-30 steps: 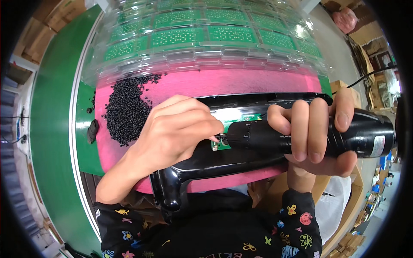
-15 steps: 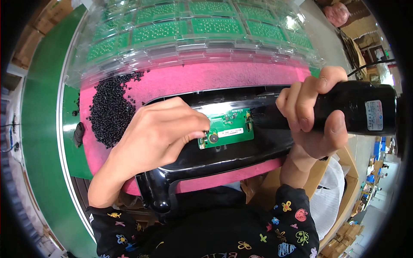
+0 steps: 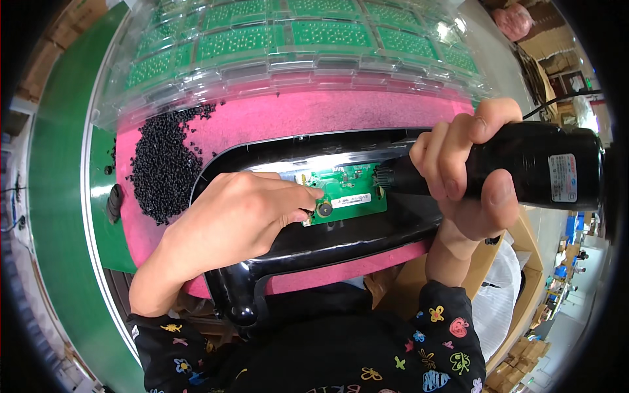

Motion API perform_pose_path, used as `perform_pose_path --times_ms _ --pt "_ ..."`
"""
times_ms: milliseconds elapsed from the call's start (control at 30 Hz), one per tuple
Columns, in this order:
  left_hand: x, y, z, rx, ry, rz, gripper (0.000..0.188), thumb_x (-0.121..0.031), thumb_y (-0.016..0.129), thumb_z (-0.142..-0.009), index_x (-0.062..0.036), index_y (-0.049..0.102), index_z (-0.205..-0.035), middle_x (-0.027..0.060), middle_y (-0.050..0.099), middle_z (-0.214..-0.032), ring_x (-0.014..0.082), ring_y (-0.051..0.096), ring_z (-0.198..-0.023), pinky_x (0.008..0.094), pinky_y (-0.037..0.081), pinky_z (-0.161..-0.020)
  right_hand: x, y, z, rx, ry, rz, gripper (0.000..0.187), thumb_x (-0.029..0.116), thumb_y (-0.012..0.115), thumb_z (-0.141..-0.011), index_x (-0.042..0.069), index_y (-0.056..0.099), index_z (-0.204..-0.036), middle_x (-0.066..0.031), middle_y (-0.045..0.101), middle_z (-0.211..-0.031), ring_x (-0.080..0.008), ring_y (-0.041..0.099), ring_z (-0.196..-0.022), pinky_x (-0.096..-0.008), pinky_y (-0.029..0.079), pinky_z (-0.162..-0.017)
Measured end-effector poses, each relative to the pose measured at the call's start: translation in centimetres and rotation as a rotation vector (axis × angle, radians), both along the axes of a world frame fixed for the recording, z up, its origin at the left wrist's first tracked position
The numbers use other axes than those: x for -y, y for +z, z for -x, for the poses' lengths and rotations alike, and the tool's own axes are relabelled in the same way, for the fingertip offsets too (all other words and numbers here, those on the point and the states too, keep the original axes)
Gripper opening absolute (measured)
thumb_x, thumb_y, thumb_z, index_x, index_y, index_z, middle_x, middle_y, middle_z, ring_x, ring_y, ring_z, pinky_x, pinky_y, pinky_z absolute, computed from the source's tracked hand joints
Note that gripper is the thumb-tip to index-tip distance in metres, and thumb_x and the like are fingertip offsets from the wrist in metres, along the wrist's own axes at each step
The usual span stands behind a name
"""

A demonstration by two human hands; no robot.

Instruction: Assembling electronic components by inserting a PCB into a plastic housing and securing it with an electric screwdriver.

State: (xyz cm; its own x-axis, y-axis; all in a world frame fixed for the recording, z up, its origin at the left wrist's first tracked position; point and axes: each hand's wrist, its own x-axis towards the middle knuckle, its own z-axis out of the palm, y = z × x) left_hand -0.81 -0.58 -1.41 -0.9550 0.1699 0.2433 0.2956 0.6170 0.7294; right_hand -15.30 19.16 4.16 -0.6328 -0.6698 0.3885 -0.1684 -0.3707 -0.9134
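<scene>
A green circuit board (image 3: pixel 354 206) with a round dark component and a white label strip lies inside a long, glossy black plastic housing (image 3: pixel 308 252). My left hand (image 3: pixel 246 213) is over the board's left end, thumb and forefinger pinched on a small black piece that looks like a screw, mostly hidden by the fingertips. In my right hand (image 3: pixel 465 170) is a black electric screwdriver (image 3: pixel 531 160), held sideways with my fingers wrapped round it. Its dark front end reaches the board's right edge; the tip itself is hard to make out.
A heap of small black screws (image 3: pixel 160 170) lies on the pink mat (image 3: pixel 262 114), left of the housing. Behind it stand stacked clear plastic trays (image 3: pixel 314 69) with green boards. A small dark object (image 3: pixel 114 203) sits on the green surface. A cardboard box (image 3: pixel 409 288) is at the near right.
The screwdriver and my right hand have moved slightly left, its front end now at the board's right edge. My left hand has lowered a little toward the board's left end.
</scene>
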Motion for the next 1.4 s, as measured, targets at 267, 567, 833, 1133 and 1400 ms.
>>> perform_pose_path --times_ms 267,567,833,1133,1400 --pt "0.1 0.7 -0.2 0.113 0.027 0.043 0.021 -0.006 0.074 -0.078 -0.0036 0.073 -0.099 0.0063 0.074 -0.092 0.0245 0.067 -0.072 0.0362 0.054 -0.062 -0.3 -0.1 0.1 0.017 0.038 -0.029 0.044 0.038 0.066 -0.087 0.008 0.044 -0.111 0.0022 0.048 -0.063 -0.0098 0.044 -0.05 -0.027 0.036 -0.054" --pt "0.5 1.0 0.1 0.073 0.022 -0.285 0.013 -0.002 0.074 -0.083 -0.001 0.074 -0.096 0.0106 0.073 -0.077 0.0176 0.063 -0.052 0.0279 0.046 -0.049 0.1 0.5 -1.4 0.373 0.253 0.539 0.032 0.021 0.068 -0.09 0.012 0.043 -0.106 0.0043 0.052 -0.066 -0.0084 0.051 -0.058 -0.0272 0.041 -0.07" --pt "0.4 1.0 0.1 0.071 0.048 -0.306 0.012 -0.003 0.077 -0.082 -0.0012 0.076 -0.094 0.0082 0.073 -0.075 0.0088 0.058 -0.048 0.0232 0.038 -0.044 0.7 0.0 -2.1 0.367 0.25 0.606 0.033 0.02 0.07 -0.09 0.012 0.042 -0.106 0.0037 0.052 -0.066 -0.0095 0.051 -0.06 -0.0274 0.039 -0.071" --pt "0.0 0.4 0.2 0.127 0.019 -0.266 0.008 -0.003 0.073 -0.086 0.0022 0.07 -0.09 0.0095 0.071 -0.075 0.0182 0.065 -0.056 0.0294 0.05 -0.052 -0.1 0.0 -1.7 0.202 0.296 0.595 0.036 0.02 0.073 -0.088 0.01 0.044 -0.108 0.0016 0.057 -0.069 -0.0101 0.055 -0.059 -0.0265 0.042 -0.067" --pt "0.3 0.4 0.2 0.023 0.016 -0.115 0.011 -0.008 0.073 -0.083 0.0004 0.07 -0.09 0.0129 0.072 -0.09 0.029 0.068 -0.076 0.0352 0.054 -0.068 -1.3 0.2 0.8 0.029 0.142 0.169 0.041 0.035 0.071 -0.087 0.013 0.043 -0.107 0.0052 0.052 -0.065 -0.0067 0.049 -0.053 -0.0249 0.036 -0.057"
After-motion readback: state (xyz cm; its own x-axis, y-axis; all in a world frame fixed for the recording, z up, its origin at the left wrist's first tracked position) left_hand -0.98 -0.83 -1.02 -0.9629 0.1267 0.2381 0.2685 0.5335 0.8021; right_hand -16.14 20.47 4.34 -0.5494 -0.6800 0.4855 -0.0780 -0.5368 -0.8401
